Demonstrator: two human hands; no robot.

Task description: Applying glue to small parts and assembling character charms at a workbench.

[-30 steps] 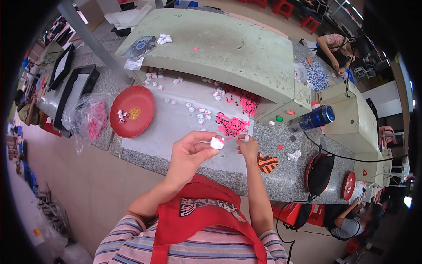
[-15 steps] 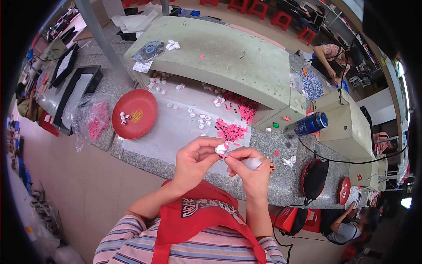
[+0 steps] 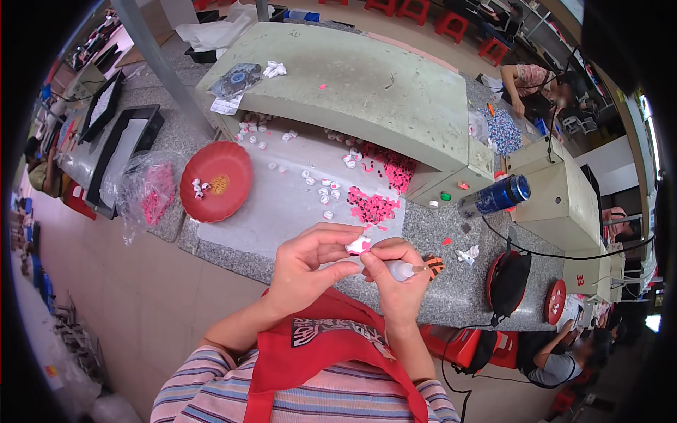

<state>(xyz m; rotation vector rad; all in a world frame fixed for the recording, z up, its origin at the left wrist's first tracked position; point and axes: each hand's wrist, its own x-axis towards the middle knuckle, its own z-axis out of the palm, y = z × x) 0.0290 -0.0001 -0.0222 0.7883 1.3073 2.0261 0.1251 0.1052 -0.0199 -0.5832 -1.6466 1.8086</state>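
Observation:
My left hand [image 3: 300,257] is closed on a small white figurine piece [image 3: 357,246] with a pink patch, held between thumb and fingertips in front of my apron. The thumb and forefinger of my right hand [image 3: 398,285] pinch at the piece's right side. That same hand keeps a small translucent squeeze bottle [image 3: 400,271] tucked in its fingers, its thin tip pointing right. Just beyond my hands lies a heap of tiny pink and black pieces [image 3: 372,206]. Several white rounded pieces [image 3: 324,192] are scattered on the white paper sheet [image 3: 257,222].
A red scalloped plate [image 3: 240,166] and a plastic bag of pink bits [image 3: 156,190] are at left. Behind stands a pale green shelf [image 3: 352,84]. To the right are a blue bottle [image 3: 497,197], a black pouch [image 3: 509,285] and a cable. Other people sit at right.
The white piece has turned, so its pink patch now faces up. My left fingers have straightened. The squeeze bottle in my right hand has shifted, showing its tip.

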